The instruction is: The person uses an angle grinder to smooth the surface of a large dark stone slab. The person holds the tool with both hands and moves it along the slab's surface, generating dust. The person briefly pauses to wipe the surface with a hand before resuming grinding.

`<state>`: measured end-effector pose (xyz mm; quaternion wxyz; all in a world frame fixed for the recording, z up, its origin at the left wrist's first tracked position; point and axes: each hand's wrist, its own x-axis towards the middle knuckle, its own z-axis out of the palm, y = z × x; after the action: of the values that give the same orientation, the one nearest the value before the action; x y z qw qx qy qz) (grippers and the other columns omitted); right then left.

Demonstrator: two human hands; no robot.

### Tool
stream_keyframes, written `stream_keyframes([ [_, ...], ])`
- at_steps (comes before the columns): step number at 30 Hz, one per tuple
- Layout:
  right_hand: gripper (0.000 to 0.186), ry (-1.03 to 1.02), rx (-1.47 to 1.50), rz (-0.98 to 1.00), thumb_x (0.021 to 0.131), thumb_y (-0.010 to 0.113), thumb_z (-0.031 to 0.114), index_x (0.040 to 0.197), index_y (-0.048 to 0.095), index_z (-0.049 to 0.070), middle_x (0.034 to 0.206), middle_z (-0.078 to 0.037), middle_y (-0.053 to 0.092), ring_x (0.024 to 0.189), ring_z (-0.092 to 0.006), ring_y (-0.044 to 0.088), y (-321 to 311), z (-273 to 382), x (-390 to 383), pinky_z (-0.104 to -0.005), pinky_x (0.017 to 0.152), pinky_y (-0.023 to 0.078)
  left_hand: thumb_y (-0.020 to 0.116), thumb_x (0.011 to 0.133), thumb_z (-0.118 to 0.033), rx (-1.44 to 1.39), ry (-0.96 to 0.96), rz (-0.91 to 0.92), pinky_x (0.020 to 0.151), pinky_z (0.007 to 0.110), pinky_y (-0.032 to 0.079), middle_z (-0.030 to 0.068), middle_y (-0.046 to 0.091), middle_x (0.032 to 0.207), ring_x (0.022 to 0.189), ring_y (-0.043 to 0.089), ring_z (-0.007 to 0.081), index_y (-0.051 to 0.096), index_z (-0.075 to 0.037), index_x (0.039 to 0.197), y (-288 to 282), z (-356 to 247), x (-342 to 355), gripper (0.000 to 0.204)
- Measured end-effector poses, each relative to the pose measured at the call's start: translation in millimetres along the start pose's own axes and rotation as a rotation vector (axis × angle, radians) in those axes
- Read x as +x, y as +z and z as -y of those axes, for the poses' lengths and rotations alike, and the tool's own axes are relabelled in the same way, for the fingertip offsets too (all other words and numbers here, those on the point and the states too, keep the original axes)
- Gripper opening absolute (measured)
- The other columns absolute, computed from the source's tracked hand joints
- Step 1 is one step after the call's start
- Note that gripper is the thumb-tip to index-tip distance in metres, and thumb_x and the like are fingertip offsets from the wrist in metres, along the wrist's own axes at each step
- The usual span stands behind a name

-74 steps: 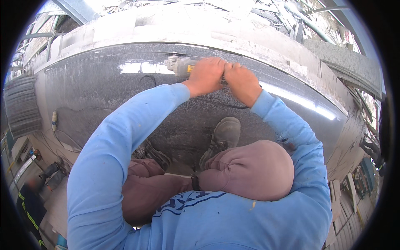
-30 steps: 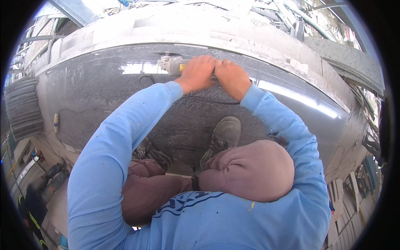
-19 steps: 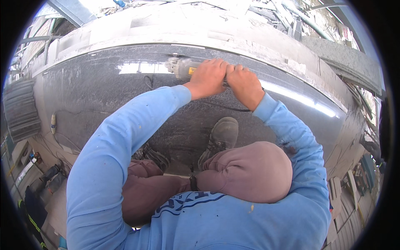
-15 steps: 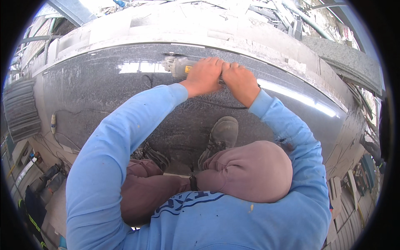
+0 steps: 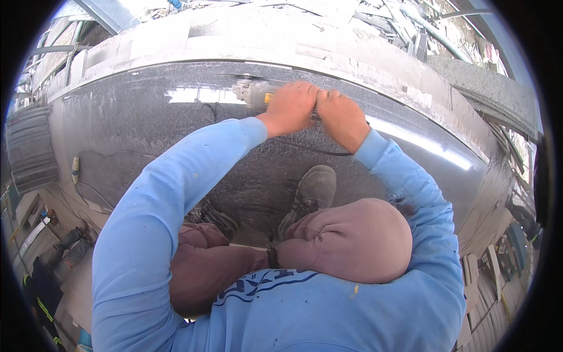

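Both hands grip a grey angle grinder with a yellow label. My left hand is closed over its body; my right hand, beside the left, is closed on its rear part, which is mostly hidden. The grinder's disc is at the far side of the glossy dark speckled stone slab, along a long pale edge strip. A black cable trails across the slab below my hands. My booted feet are on the slab, knees bent.
Pale stone blocks and scrap run along the back. Ribbed grey pieces lie left, stacked slabs right. A plug connector with cord is at left. A co-worker in dark clothing is at lower left; another dark-clothed leg is at right.
The grinder and both hands shifted slightly left, then back right and a little down, sliding a short way along the slab's far edge. My grip looks the same throughout.
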<state>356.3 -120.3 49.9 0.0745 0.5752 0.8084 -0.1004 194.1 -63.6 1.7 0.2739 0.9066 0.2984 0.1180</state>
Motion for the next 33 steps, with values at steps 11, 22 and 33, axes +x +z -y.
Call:
stream_keyframes([
  [11, 0.025, -0.022, -0.013, -0.015, 0.082, 0.067, -0.002, 0.104, 0.056, -0.003, 0.093, -0.020, 0.068, 0.083, -0.0330, 0.074, 11, 6, 11, -0.0375, 0.067, 0.062, 0.086, 0.070, -0.024, -0.019, -0.014, -0.012, 0.087, 0.045, 0.052, 0.0124, 0.065, 0.099, 0.099, 0.065, 0.0322, 0.060, -0.005, 0.103, 4, 16, -5, 0.046],
  [22, 0.024, -0.020, -0.005, -0.008, 0.081, 0.071, 0.003, 0.101, 0.060, -0.004, 0.091, -0.019, 0.069, 0.085, -0.0289, 0.073, 5, -1, 2, -0.0340, 0.071, 0.062, 0.087, 0.069, -0.022, -0.018, 0.037, -0.071, 0.086, 0.045, 0.052, 0.0133, 0.064, 0.099, 0.097, 0.064, 0.0332, 0.060, -0.004, 0.102, 4, 7, -2, 0.046],
  [33, 0.020, -0.030, -0.059, -0.022, 0.083, 0.067, 0.000, 0.100, 0.058, -0.003, 0.090, -0.019, 0.068, 0.081, -0.0314, 0.073, 6, -5, -5, -0.0356, 0.065, 0.062, 0.085, 0.072, -0.023, -0.033, -0.026, 0.051, 0.091, 0.043, 0.052, 0.0128, 0.064, 0.103, 0.104, 0.064, 0.0310, 0.060, -0.004, 0.105, 3, -4, 3, 0.045],
])
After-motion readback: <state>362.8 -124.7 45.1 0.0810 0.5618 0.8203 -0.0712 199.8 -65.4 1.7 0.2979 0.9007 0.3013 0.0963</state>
